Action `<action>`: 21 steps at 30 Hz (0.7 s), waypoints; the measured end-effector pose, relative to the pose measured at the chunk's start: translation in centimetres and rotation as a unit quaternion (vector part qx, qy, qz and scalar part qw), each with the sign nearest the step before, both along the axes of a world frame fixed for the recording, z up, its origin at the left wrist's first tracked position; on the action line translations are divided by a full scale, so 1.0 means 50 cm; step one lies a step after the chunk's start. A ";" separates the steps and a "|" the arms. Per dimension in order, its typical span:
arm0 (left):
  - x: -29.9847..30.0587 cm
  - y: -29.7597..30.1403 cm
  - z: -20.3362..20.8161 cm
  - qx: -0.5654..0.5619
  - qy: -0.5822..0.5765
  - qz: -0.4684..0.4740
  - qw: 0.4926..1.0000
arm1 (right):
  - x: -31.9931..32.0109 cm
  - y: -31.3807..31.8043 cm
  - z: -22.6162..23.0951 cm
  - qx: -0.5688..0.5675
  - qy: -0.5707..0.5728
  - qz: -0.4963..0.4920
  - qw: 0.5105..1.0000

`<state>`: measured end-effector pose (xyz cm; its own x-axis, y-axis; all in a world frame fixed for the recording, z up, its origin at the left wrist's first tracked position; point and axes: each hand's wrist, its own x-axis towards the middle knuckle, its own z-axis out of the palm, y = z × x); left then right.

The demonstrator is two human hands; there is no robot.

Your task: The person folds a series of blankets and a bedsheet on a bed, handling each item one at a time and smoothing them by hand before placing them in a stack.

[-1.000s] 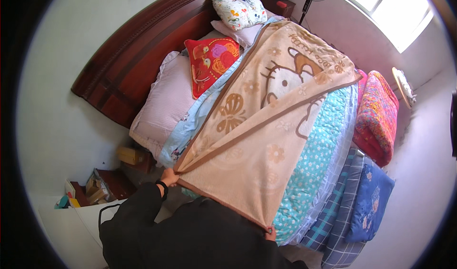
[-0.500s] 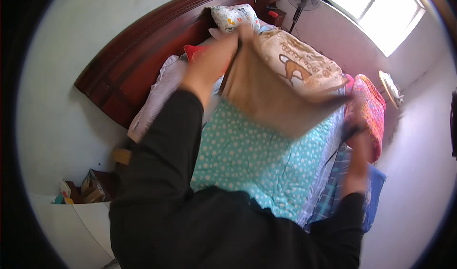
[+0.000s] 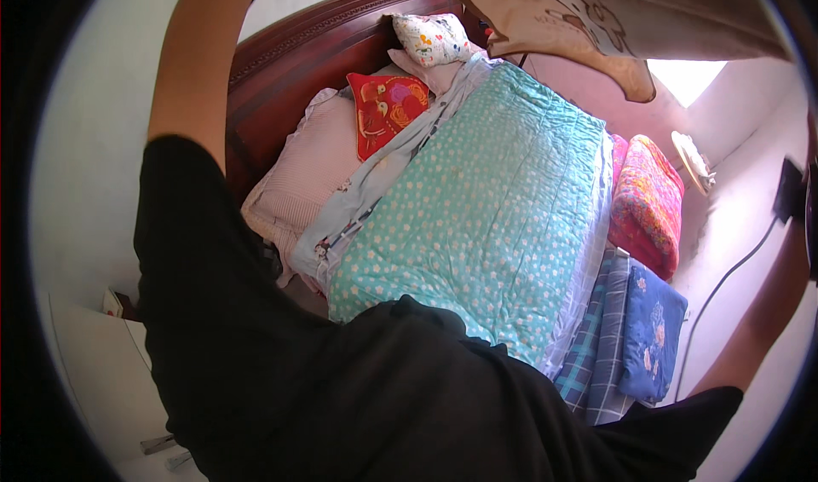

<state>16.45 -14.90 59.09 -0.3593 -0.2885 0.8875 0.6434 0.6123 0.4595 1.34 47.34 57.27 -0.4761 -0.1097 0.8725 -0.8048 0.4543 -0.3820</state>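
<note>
Beside me, a person in black sleeves has the beige blanket [image 3: 613,22] raised high over the far side of the bed. A moment ago it lay across the bed; now the lift leaves the turquoise, flower-dotted quilt [image 3: 477,209] uncovered. The left forearm [image 3: 196,73] runs off the top edge and the right forearm [image 3: 763,337] reaches to the right rim. Both hands are out of view, so I cannot tell how the fingers grip. The blanket's brown cartoon print includes what looks like lettering, too unclear to read; I see no legible labels.
</note>
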 end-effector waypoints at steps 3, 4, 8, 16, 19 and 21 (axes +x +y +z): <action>0.066 -0.007 -0.147 0.027 -0.073 0.023 0.997 | 0.021 0.081 -0.118 -0.030 -0.044 0.013 0.999; 0.090 -0.005 -0.201 0.039 -0.099 0.010 0.994 | 0.035 0.097 -0.167 -0.042 -0.059 0.019 0.997; 0.201 -0.018 -0.491 0.043 -0.223 0.200 0.953 | 0.148 0.110 -0.453 -0.102 -0.159 0.033 0.981; 0.508 0.121 -1.016 0.348 -0.367 0.109 0.856 | 0.458 0.095 -0.892 0.124 -0.345 -0.013 0.931; 0.571 0.182 -1.124 0.430 -0.448 0.138 0.772 | 0.513 0.075 -0.998 0.175 -0.460 0.015 0.870; 0.595 0.198 -1.189 0.429 -0.488 0.164 0.742 | 0.524 0.089 -1.088 0.223 -0.497 0.031 0.838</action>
